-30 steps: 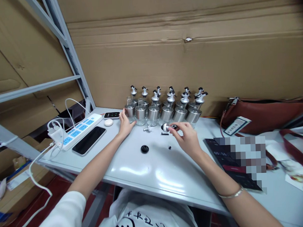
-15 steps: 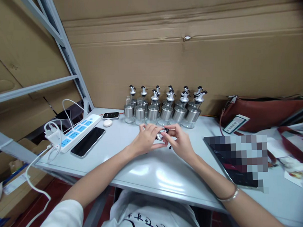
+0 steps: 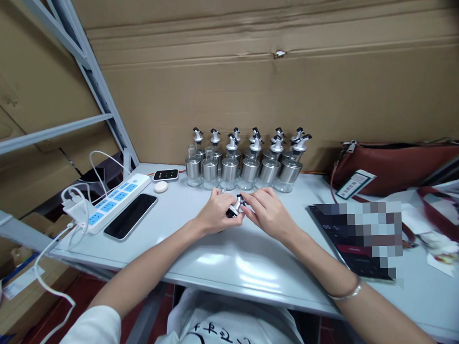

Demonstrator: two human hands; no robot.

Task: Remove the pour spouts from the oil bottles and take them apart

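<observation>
Pourer point(image 3: 236, 207), silver with black ends, held tilted over worktop point(image 3: 218, 270), near middle of frame. Left hand point(image 3: 218, 213) closed on its lower-left black end; right hand point(image 3: 271, 213) narrow, thumb and fingertips pinching black tip at other end. Bottles point(image 3: 230, 168) stand behind hands, upper middle of frame; two at front left have bare necks. Risks: pourer could slip if pinch loosens; black tip could snap if forced sideways; hand swinging forward could knock front bottles.

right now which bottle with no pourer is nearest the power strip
The front row's leftmost bottle; the other bare-necked bottle stands to its right, farther from the power strip.
</observation>
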